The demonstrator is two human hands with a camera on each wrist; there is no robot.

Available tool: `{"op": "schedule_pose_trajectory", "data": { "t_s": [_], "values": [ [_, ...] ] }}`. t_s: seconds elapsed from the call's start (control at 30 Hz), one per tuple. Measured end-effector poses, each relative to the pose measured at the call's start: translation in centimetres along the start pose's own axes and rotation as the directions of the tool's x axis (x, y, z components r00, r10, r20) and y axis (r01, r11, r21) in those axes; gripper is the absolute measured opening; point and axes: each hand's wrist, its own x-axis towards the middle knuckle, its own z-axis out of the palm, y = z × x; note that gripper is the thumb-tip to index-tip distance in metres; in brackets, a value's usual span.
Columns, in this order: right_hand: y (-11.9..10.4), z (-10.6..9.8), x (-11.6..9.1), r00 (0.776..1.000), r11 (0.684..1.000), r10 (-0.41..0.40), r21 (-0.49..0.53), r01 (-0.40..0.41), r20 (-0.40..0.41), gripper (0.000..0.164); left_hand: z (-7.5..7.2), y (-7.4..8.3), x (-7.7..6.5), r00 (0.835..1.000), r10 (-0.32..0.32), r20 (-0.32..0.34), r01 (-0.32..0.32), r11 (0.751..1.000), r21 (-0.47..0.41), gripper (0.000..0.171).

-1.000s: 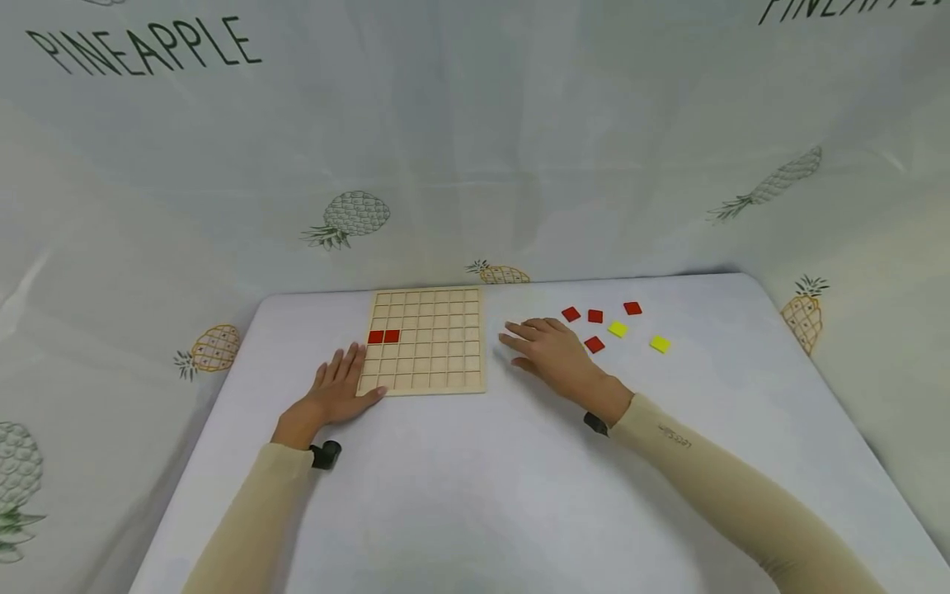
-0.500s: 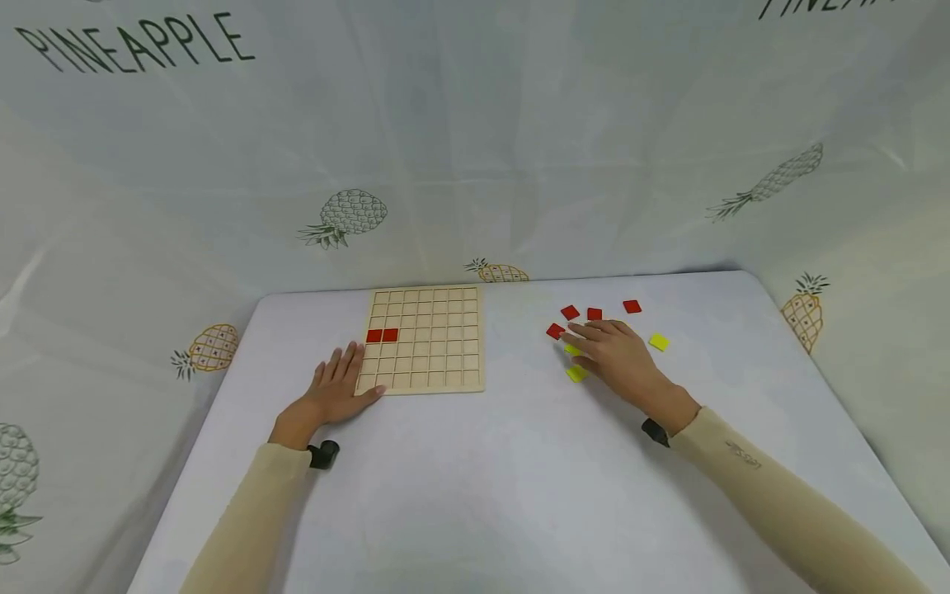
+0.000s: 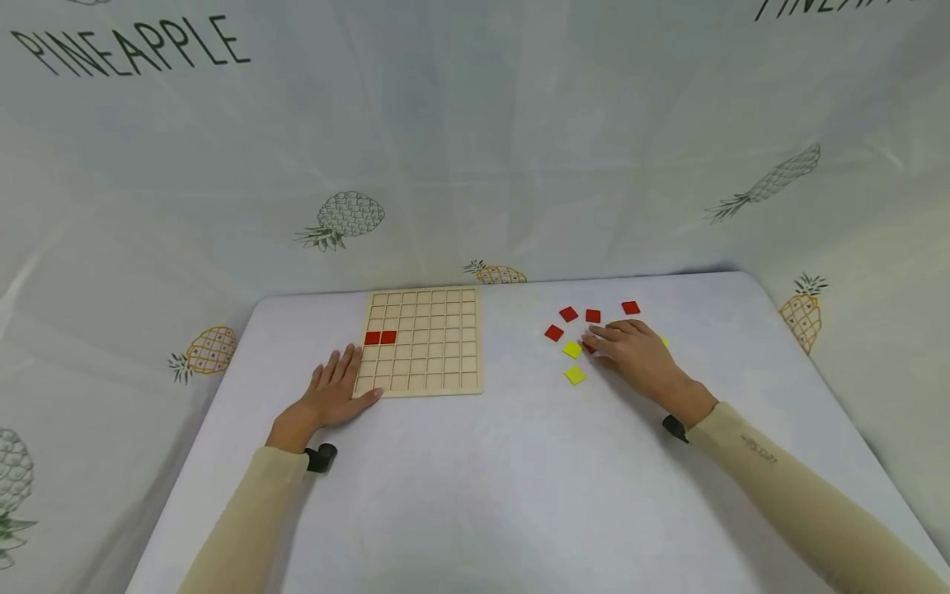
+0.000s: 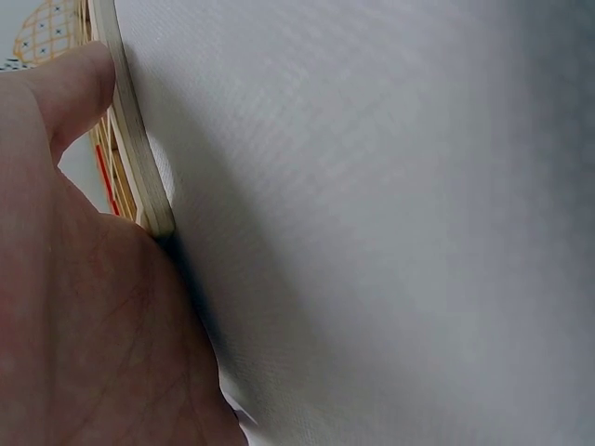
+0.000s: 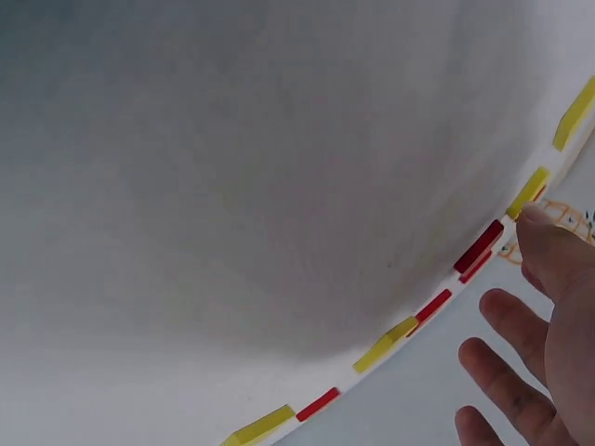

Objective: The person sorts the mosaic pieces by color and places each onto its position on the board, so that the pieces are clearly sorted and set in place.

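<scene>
A pale wooden grid board [image 3: 434, 351] lies on the table, with two red square tiles [image 3: 380, 337] side by side in its left cells. My left hand [image 3: 334, 392] rests flat at the board's near left corner, fingers along the left side and thumb on the front edge. In the left wrist view the thumb [image 4: 79, 98] touches the board's rim. My right hand [image 3: 638, 359] is over the loose tiles, fingertips right at a red tile [image 3: 590, 347] that it partly covers. The right wrist view has its fingers [image 5: 511, 321] spread, with no tile gripped between them.
Around the right hand lie several more red tiles [image 3: 568, 314] and yellow tiles [image 3: 575, 375]; one yellow tile [image 3: 664, 341] peeks out behind it. The white table [image 3: 460, 495] meets a pineapple-print cloth [image 3: 475, 165] at its back edge.
My right hand has moved right, away from beside the board to over the loose tiles, uncovering red and yellow ones on its left. The left hand and board stay put.
</scene>
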Motion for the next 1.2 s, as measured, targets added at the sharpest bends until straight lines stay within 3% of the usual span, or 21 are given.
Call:
{"op": "schedule_pose_trajectory", "data": {
  "t_s": [0.37,0.57,1.2],
  "values": [
    [0.7,-0.2,0.7,0.992,0.998,-0.062,0.004,0.062,0.106,0.045,0.0,-0.2,0.2,1.000,0.000,-0.001,0.000,1.000,0.005,0.110],
    [0.7,-0.1,0.7,0.981,0.993,-0.096,-0.047,0.105,0.167,0.052,-0.1,-0.2,0.0,1.000,-0.001,-0.001,0.001,1.000,0.005,0.114],
    [0.9,0.1,1.0,0.978,0.970,-0.146,-0.173,0.172,0.152,0.053,-0.7,0.9,-0.6,1.000,-0.008,0.010,0.008,1.000,0.003,0.103]
  ]
}}
